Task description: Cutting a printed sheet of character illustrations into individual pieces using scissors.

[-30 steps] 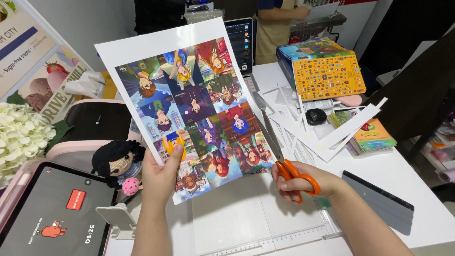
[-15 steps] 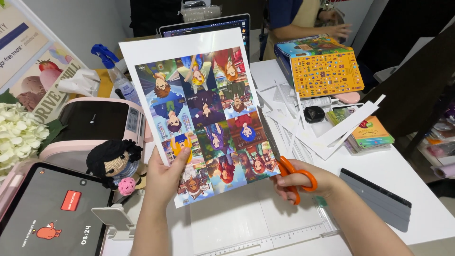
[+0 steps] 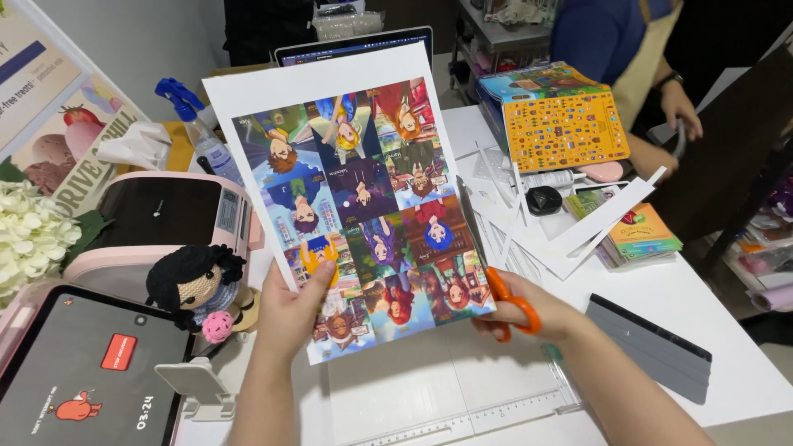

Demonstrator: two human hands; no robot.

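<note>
My left hand [image 3: 291,312] holds up a printed sheet [image 3: 355,190] of colourful cartoon portraits, gripping its lower left edge with the thumb on the front. My right hand [image 3: 529,314] grips orange-handled scissors [image 3: 504,299]. Their blades run up along the sheet's right edge, mostly hidden behind the paper. The sheet stands tilted above a white cutting board [image 3: 429,388] on the white table [image 3: 727,330].
Paper strips [image 3: 578,231] and a card stack [image 3: 644,235] lie right of the sheet, with a black squeegee [image 3: 652,347]. At left sit a crochet doll [image 3: 198,281], a pink printer [image 3: 157,223], a tablet [image 3: 74,372] and a spray bottle [image 3: 198,132]. Another person [image 3: 636,58] stands behind an orange sticker box [image 3: 562,124].
The scissors moved left from beside the sheet onto its right edge, blades now behind the paper. The sheet shifted right and up. The person behind moved to the right.
</note>
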